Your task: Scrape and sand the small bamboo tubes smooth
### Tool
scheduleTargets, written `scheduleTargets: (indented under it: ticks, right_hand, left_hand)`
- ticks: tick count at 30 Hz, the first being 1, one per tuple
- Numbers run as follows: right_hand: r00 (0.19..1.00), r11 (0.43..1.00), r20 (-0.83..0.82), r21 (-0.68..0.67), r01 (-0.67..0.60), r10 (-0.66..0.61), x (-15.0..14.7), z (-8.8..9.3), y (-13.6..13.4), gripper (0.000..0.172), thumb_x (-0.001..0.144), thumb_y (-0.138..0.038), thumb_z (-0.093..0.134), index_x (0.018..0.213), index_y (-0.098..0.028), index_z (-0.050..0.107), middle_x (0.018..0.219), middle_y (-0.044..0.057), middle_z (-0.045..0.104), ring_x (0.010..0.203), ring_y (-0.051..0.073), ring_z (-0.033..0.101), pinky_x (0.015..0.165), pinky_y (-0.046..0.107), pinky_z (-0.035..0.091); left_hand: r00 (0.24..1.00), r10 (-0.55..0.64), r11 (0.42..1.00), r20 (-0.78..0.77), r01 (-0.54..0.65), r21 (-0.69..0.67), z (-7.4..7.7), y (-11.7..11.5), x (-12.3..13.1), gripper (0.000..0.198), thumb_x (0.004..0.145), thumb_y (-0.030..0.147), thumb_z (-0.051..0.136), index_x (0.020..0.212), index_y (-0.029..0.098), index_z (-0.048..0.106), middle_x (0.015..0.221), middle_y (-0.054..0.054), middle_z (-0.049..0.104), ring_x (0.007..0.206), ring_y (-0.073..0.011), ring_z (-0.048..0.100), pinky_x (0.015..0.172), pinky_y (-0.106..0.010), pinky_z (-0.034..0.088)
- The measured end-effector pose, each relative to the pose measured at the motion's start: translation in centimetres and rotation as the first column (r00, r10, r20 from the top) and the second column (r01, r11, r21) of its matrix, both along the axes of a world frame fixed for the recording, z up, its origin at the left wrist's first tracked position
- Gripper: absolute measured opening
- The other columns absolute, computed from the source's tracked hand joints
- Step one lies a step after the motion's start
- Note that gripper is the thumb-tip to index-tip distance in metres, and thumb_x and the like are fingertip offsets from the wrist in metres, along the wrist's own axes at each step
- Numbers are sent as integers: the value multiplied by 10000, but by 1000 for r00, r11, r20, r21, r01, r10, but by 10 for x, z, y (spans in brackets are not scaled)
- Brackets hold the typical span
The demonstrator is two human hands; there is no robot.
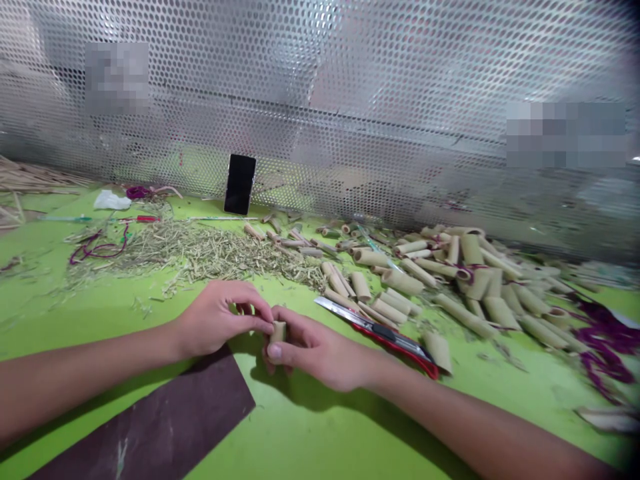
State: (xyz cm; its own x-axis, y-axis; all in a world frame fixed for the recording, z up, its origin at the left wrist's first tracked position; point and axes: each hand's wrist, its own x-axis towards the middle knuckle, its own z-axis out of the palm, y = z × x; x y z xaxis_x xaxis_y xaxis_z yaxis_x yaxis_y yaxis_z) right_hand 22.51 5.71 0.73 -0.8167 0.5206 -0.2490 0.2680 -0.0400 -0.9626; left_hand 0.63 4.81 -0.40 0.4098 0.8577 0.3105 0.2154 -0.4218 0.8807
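Note:
A short pale tube of bamboo or reed [278,332] stands upright in my right hand [320,350], gripped between thumb and curled fingers. My left hand [217,317] has its thumb and forefinger pinched together at the tube's upper rim. Whatever lies between those fingertips is too small to make out. Below my left wrist a dark brown sheet like sandpaper [165,427] lies flat on the green table [280,440]. Close to my right wrist is a red utility knife [380,332] with its blade out, pointing away to the left.
Cut tubes [480,280] are heaped at the right, some tied with purple yarn [607,333]. Pale shavings [215,253] spread across the middle. A phone [240,185] leans on the perforated metal screen [320,80] behind. White tissue [112,200] and a red-handled tool [147,219] lie back left.

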Motion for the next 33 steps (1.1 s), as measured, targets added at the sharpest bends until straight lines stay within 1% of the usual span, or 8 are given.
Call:
scheduleTargets:
  ticks: [6, 9, 12, 16, 20, 26, 33]
  right_hand:
    - [999, 999, -28, -47, -18, 17, 1, 0, 3, 426, 908, -556, 694, 1084, -199, 542, 893, 6, 662, 793, 147, 618, 723, 316, 496]
    - [999, 999, -39, -45, -21, 20, 1, -1, 2, 426, 917, -570, 676, 1077, -199, 542, 885, 6, 665, 780, 142, 624, 709, 314, 496]
    - [999, 999, -31, -42, -18, 17, 0, 0, 1, 418, 917, -555, 686, 1081, -199, 543, 888, 4, 666, 778, 143, 626, 706, 316, 501]
    - [1000, 999, -12, -40, -15, 15, -1, 0, 0, 408, 905, -534, 710, 1060, -197, 540, 877, -1, 665, 764, 137, 621, 703, 311, 512]
    - [999, 999, 22, -15, -30, 31, -1, 0, 0, 401, 925, -530, 683, 1087, -189, 548, 896, 9, 678, 762, 138, 632, 714, 320, 528]
    - [999, 999, -7, 2, -53, 53, -1, -1, 0, 437, 932, -549, 667, 1150, -186, 557, 903, 10, 682, 753, 129, 625, 689, 300, 522]
    - [998, 998, -26, 1, -55, 55, -1, -3, 0, 443, 914, -595, 666, 1066, -198, 544, 912, 9, 677, 738, 125, 602, 675, 294, 499]
  left_hand:
    - [1000, -2, 999, -5, 3, 32, -1, 0, 1, 75, 872, 232, 757, 811, 231, 802, 770, -5, 750, 712, -141, 670, 697, -276, 542]
    - [1000, -1, 1000, 2, 1, 29, -2, 0, 1, 88, 875, 255, 754, 805, 230, 801, 771, -12, 746, 713, -145, 671, 700, -283, 548]
    - [1000, 2, 1000, -5, -2, 16, -2, 0, 2, 84, 864, 236, 750, 793, 219, 791, 772, -13, 736, 719, -146, 672, 699, -279, 543]
    - [997, -4, 1000, -77, 4, -2, 3, 1, 1, 77, 844, 181, 738, 778, 203, 772, 775, -6, 711, 728, -143, 659, 697, -264, 522]
    - [986, -30, 1000, -165, 30, -5, 7, 1, 1, 81, 864, 183, 711, 794, 195, 750, 800, -2, 688, 740, -141, 646, 692, -254, 507]
    - [967, -62, 996, -249, 75, 44, 8, 1, 1, 103, 896, 190, 661, 798, 195, 695, 820, 5, 662, 770, -145, 624, 730, -256, 483]
    - [940, -136, 984, -313, 166, 72, 8, 2, -1, 140, 940, 173, 569, 813, 197, 621, 843, 9, 638, 769, -146, 579, 742, -261, 457]
